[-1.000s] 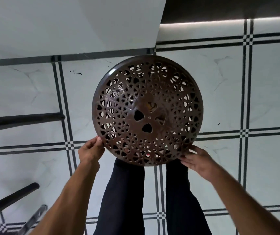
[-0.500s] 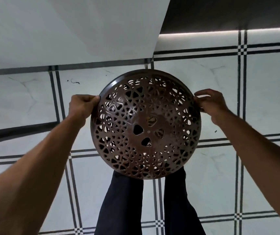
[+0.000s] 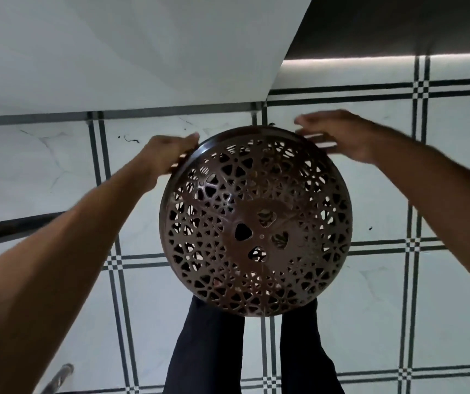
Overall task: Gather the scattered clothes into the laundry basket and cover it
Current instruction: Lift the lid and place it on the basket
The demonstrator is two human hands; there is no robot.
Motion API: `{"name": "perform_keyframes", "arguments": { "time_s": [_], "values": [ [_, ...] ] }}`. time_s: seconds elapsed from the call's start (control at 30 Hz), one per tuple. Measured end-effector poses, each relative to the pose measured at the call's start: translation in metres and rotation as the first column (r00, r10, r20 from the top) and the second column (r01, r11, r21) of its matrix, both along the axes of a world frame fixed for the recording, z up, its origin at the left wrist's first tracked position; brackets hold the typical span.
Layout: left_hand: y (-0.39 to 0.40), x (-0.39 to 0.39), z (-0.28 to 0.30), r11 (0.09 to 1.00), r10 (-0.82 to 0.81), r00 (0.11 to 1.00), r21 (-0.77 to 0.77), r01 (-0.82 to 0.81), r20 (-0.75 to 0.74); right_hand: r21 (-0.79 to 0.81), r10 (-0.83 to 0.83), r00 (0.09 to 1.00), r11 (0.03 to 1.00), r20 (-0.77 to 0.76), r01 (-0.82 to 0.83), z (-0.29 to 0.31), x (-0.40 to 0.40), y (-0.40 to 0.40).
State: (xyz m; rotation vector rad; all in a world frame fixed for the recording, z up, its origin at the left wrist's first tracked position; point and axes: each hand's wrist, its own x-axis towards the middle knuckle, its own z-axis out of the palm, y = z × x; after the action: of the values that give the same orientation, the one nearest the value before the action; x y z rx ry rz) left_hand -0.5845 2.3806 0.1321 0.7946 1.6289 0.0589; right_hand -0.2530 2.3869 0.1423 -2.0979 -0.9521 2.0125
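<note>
A round brown lid [image 3: 256, 223] pierced with a lattice of holes lies over the laundry basket, which is hidden beneath it. Bits of patterned cloth [image 3: 280, 239] show through the central holes. My left hand [image 3: 168, 153] curls around the lid's far-left rim. My right hand [image 3: 344, 135] is blurred, its fingers stretched flat over the far-right rim, not clearly gripping it. No loose clothes are visible on the floor.
The lid stands in front of my legs in black trousers [image 3: 208, 345] on a white tiled floor with dark grid lines [image 3: 413, 245]. A white wall panel [image 3: 128, 52] rises just behind. A dark rail [image 3: 14, 226] and a metal bar [image 3: 60, 376] lie at the left.
Both hands slid from the near rim, along the sides, to the lid's far rim. The right hand has gone from gripping the edge to lying flat over it.
</note>
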Motion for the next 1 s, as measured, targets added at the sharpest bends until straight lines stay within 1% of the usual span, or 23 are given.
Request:
{"name": "perform_keyframes", "arguments": {
  "time_s": [0.03,0.07,0.1,0.13,0.2,0.23,0.3,0.37,0.43,0.5,0.53,0.6,0.63,0.7,0.77,0.83,0.9,0.97,1.0],
  "values": [
    [0.005,0.01,-0.001,0.999,-0.015,1.0,0.031,0.016,-0.016,0.059,0.073,0.997,0.995,0.026,-0.075,0.0,-0.018,0.007],
    [0.005,0.018,-0.005,0.997,-0.022,0.998,0.069,0.026,-0.056,0.123,0.121,0.989,0.984,0.088,-0.132,-0.006,-0.034,0.01],
    [0.006,0.023,-0.01,0.995,0.002,0.995,0.103,0.009,-0.103,0.195,0.12,0.979,0.969,0.167,-0.152,-0.014,-0.046,0.014],
    [0.005,0.027,-0.016,0.993,0.038,0.99,0.12,-0.022,-0.132,0.23,0.08,0.974,0.965,0.214,-0.129,-0.021,-0.054,0.016],
    [0.004,0.03,-0.019,0.993,0.067,0.985,0.11,-0.05,-0.157,0.186,0.01,0.97,0.981,0.242,-0.056,-0.027,-0.06,0.019],
    [0.005,0.03,-0.018,0.995,0.046,0.982,0.101,-0.028,-0.181,0.154,0.008,0.963,0.987,0.27,-0.051,-0.028,-0.061,0.022],
    [0.011,0.031,-0.013,0.997,0.01,0.978,0.074,0.005,-0.21,0.135,0.041,0.947,0.987,0.318,-0.088,-0.028,-0.062,0.026],
    [0.018,0.033,-0.007,0.999,-0.001,0.981,0.049,0.011,-0.196,0.179,0.064,0.929,0.974,0.365,-0.137,-0.021,-0.064,0.026],
    [0.017,0.031,0.001,0.999,-0.015,0.987,0.043,0.022,-0.16,0.216,0.114,0.921,0.954,0.371,-0.205,-0.016,-0.061,0.018],
    [0.002,0.022,0.004,0.998,-0.001,0.992,0.061,0.009,-0.126,0.228,0.14,0.925,0.946,0.353,-0.231,-0.012,-0.049,0.004],
    [-0.009,0.015,0.005,0.997,0.033,0.992,0.077,-0.024,-0.12,0.237,0.102,0.937,0.953,0.334,-0.188,-0.013,-0.04,-0.005],
    [-0.04,0.001,0.005,0.991,0.116,0.983,0.084,-0.105,-0.141,0.251,-0.074,0.958,0.968,0.278,0.002,-0.014,-0.017,-0.03],
    [-0.059,-0.007,0.005,0.984,0.168,0.975,0.082,-0.158,-0.147,0.251,-0.171,0.951,0.962,0.259,0.105,-0.014,-0.006,-0.047],
    [-0.101,-0.02,0.008,0.955,0.296,0.946,0.066,-0.29,-0.132,0.221,-0.352,0.9,0.928,0.258,0.299,-0.013,0.012,-0.087],
    [-0.14,-0.029,0.008,0.924,0.383,0.916,0.031,-0.382,-0.116,0.165,-0.467,0.84,0.884,0.275,0.437,-0.01,0.023,-0.131],
    [-0.162,-0.03,0.006,0.888,0.458,0.883,0.017,-0.459,-0.102,0.137,-0.511,0.803,0.859,0.307,0.494,-0.011,0.026,-0.161],
    [-0.163,-0.027,-0.001,0.855,0.518,0.848,0.056,-0.515,-0.115,0.166,-0.557,0.763,0.829,0.328,0.533,-0.016,0.026,-0.17],
    [-0.156,-0.024,-0.004,0.86,0.51,0.848,0.098,-0.501,-0.143,0.195,-0.592,0.739,0.805,0.323,0.56,-0.02,0.025,-0.164],
    [-0.153,-0.025,-0.004,0.864,0.504,0.852,0.094,-0.495,-0.142,0.203,-0.593,0.741,0.805,0.314,0.557,-0.019,0.025,-0.161]
  ]
}}
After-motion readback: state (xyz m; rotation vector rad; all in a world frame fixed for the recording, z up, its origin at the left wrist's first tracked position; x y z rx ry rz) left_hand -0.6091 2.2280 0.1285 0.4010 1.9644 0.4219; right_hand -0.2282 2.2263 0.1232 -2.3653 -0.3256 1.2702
